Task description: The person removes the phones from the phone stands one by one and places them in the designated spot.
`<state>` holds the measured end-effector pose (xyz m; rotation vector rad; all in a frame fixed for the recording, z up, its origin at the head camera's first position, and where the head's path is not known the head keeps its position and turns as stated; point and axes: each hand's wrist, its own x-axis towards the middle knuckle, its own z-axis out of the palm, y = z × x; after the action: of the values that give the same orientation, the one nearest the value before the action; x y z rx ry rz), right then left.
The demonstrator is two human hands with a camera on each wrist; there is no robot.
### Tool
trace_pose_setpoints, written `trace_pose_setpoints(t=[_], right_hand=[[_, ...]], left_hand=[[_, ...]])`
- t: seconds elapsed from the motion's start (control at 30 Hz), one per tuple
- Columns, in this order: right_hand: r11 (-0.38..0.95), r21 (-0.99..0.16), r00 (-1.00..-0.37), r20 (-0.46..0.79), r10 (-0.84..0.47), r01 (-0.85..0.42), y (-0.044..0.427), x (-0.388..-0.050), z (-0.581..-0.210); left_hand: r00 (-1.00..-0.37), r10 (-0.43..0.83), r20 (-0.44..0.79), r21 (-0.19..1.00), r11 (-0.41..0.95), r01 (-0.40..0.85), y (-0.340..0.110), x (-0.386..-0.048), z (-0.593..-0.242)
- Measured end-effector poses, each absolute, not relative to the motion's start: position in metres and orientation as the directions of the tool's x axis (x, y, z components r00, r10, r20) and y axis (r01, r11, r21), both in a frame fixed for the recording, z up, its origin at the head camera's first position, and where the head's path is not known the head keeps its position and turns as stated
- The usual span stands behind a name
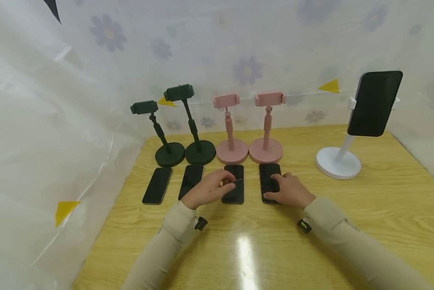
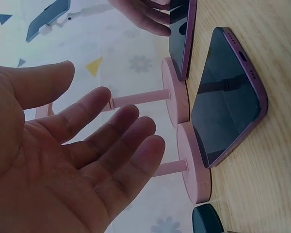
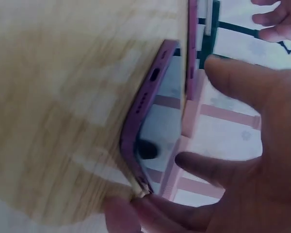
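Observation:
In the head view my left hand [image 1: 211,188] hovers over a dark smartphone [image 1: 233,195] lying flat. Its fingers are loosely bent with nothing between them, as the left wrist view also shows. My right hand [image 1: 290,190] is over the rightmost flat smartphone [image 1: 265,183]. In the right wrist view some fingers [image 3: 172,211] touch that phone's edge, while the thumb [image 3: 233,80] stays apart from it. The phone's purple bottom edge [image 3: 131,124] faces that camera. Two pink phone stands [image 1: 232,151] [image 1: 265,151] rise just behind these two phones.
Two dark green phone stands [image 1: 170,154] [image 1: 200,152] stand to the left, with two more dark smartphones [image 1: 157,186] [image 1: 191,179] before them. On the right, a white stand [image 1: 338,163] holds a phone [image 1: 375,104] upright. A flowered curtain [image 1: 202,60] hangs behind the wooden table [image 1: 238,225].

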<state>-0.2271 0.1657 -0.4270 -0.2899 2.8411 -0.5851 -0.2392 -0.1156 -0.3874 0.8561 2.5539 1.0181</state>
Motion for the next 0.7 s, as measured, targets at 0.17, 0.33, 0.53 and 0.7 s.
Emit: trace_pose_setpoints(t=[0.17, 0.33, 0.53, 0.7], right_hand=[[0.841, -0.515, -0.955, -0.131, -0.266, -0.164, 0.177, -0.209, -0.424], [0.760, -0.629, -0.954, -0.095, -0.283, -0.163, 0.193, -0.181, -0.413], [0.684, -0.716, -0.964, -0.057, -0.258, -0.141, 0.220, -0.142, -0.402], [0.636, -0.768, -0.974, -0.074, -0.216, -0.082, 0.239, -0.115, -0.404]], left_hand=[[-0.789, 0.615, -0.010, 0.707, 0.562, 0.430, -0.112, -0.241, -0.390], [-0.795, 0.606, 0.019, 0.718, 0.545, 0.432, -0.101, -0.246, -0.390], [-0.786, 0.612, 0.091, 0.748, 0.480, 0.459, -0.061, -0.258, -0.386], [-0.760, 0.638, 0.123, 0.780, 0.412, 0.471, -0.013, -0.271, -0.385]])
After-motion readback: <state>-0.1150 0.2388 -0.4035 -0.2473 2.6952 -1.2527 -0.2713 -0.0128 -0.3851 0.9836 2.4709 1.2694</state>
